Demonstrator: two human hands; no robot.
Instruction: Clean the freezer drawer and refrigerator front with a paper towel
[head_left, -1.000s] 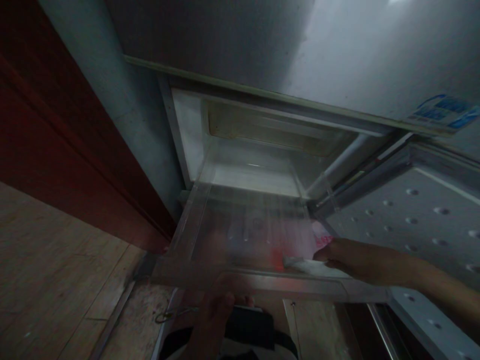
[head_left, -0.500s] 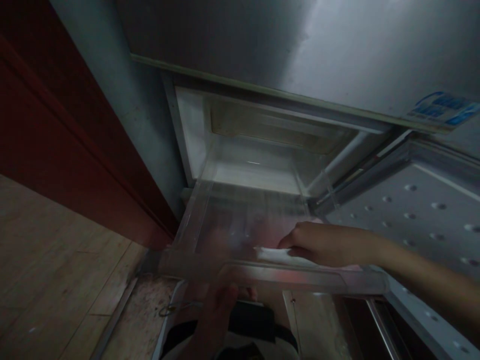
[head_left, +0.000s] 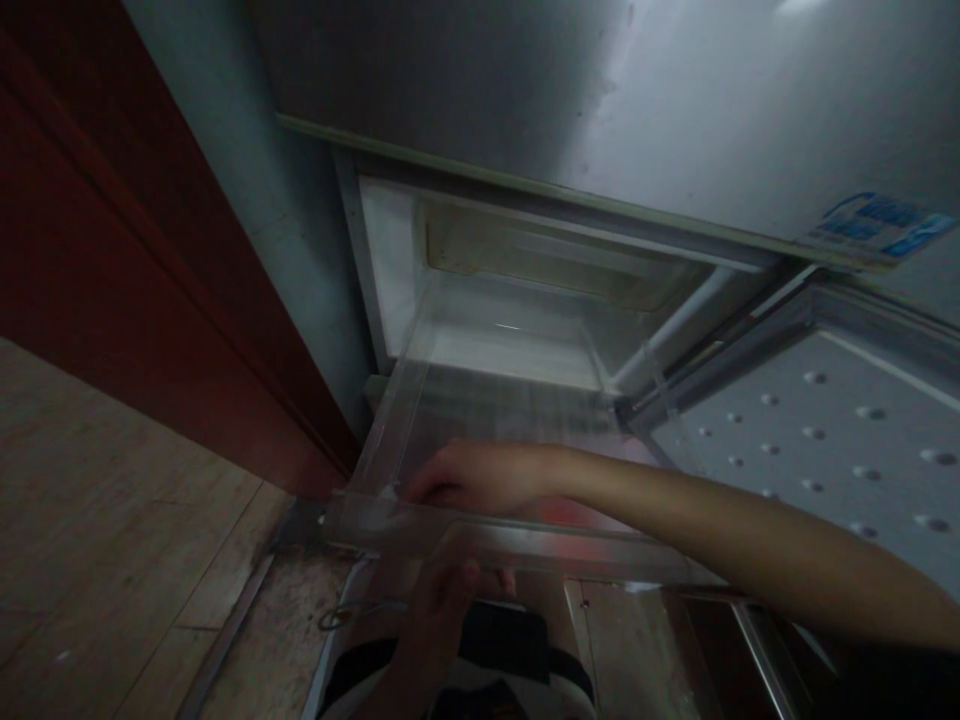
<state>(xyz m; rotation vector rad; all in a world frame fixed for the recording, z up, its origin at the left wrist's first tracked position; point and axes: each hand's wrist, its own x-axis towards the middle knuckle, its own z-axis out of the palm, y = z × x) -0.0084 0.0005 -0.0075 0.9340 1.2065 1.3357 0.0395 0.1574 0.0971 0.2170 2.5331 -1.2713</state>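
Note:
A clear plastic drawer (head_left: 375, 440) stands pulled out of the open lower compartment of a fridge (head_left: 480, 320). My right hand (head_left: 472, 478) reaches across inside the drawer to its front left corner, fingers curled down; whatever it holds is hidden. Something pink and red (head_left: 570, 515) lies on the drawer floor under my forearm. My left hand (head_left: 442, 600) grips the drawer's front rim (head_left: 525, 545) from below, thumb over the edge.
The open fridge door (head_left: 840, 440) with a dimpled inner panel stands at the right. A dark red wooden door (head_left: 112, 260) is at the left, above a wooden floor (head_left: 112, 580). A blue sticker (head_left: 877, 225) sits on the upper fridge door. The scene is dim.
My right hand has swept from the drawer's right side to its front left corner. The white cloth-like thing it held earlier is no longer visible. My left hand stays on the rim.

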